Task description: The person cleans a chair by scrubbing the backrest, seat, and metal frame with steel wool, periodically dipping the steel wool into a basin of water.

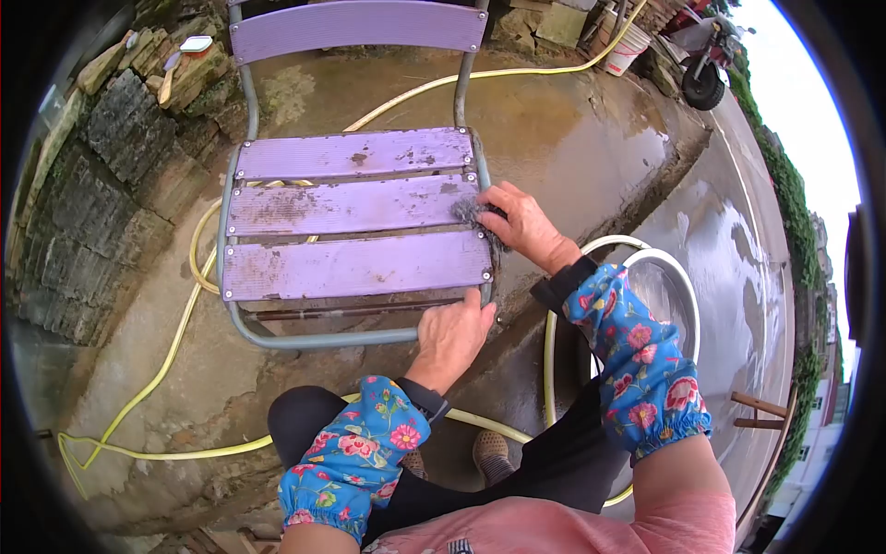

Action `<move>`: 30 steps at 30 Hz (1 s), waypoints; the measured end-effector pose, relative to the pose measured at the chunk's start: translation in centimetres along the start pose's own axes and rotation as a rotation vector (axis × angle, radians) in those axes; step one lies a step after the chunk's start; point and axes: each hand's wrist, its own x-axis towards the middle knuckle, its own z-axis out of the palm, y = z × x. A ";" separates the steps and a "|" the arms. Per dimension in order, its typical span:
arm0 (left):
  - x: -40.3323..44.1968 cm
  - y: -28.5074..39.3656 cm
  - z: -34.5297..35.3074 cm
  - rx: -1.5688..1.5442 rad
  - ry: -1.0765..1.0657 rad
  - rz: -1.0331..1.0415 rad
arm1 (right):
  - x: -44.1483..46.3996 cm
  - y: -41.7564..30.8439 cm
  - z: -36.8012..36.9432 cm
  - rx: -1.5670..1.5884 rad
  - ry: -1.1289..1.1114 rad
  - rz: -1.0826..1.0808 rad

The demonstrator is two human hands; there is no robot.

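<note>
In front of me stands a chair [351, 208] with a grey metal frame and purple slats, stained with dark grime and worn patches. My right hand [526, 224] is closed on a grey steel wool scourer [468, 210], pressed against the right end of the middle seat slat. At the front right corner of the seat, my left hand [455, 337] grips the chair's metal frame, its fingertips partly hidden. Flowered blue sleeve covers are on both my forearms.
A yellow hose [175, 346] winds over the wet ground around the chair. Behind my right forearm is a round basin [688, 288], partly hidden. Stacked stones [129, 125] line the left. A white bucket [628, 48] and a motorbike [706, 69] stand at the far right.
</note>
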 end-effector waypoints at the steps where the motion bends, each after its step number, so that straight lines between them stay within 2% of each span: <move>1: 0.1 0.0 0.1 0.012 -0.006 0.009 | 2.7 2.0 0.4 -0.092 0.067 -0.040; 5: 0.4 0.1 0.4 0.051 0.025 0.000 | 13.5 8.7 1.3 -0.220 0.242 0.057; 7: 0.3 0.2 0.4 0.074 0.043 0.011 | 13.5 7.8 0.8 -0.164 0.216 0.222; 9: 0.5 0.3 0.6 0.080 0.069 0.015 | 10.1 5.7 -0.6 0.040 0.090 0.207; 11: 0.6 0.5 0.6 0.074 0.099 0.016 | 5.2 2.6 -1.0 0.089 -0.045 0.133; 13: 0.7 0.5 0.4 0.081 0.104 0.021 | 3.1 1.5 -0.8 0.056 -0.010 0.106; 15: 1.0 0.3 0.6 0.110 0.119 0.021 | 6.0 3.2 -0.8 0.047 -0.036 0.114; 17: 0.7 0.4 0.8 0.155 0.127 0.048 | 10.0 6.0 0.2 -0.092 0.121 0.117; 19: 0.4 0.2 1.2 0.174 0.123 0.048 | 13.8 9.2 1.1 -0.180 0.244 0.232; 21: 0.6 0.2 1.1 0.181 0.142 0.059 | 14.5 8.7 0.4 -0.154 0.142 0.269; 23: 0.4 0.5 0.9 0.161 0.131 0.051 | 11.4 6.6 -0.4 -0.080 0.125 0.248; 25: 0.8 0.7 0.5 0.150 0.144 0.065 | 7.2 3.9 -0.7 0.042 -0.020 0.151; 27: 0.7 0.7 0.5 0.129 0.115 0.035 | 5.0 2.9 -0.4 -0.030 -0.012 0.104; 29: 0.7 0.4 0.8 0.159 0.126 0.047 | 6.6 3.9 -0.2 -0.020 0.042 0.055; 30: 0.7 0.4 0.8 0.169 0.130 0.055 | 8.3 5.1 0.1 -0.063 0.078 0.112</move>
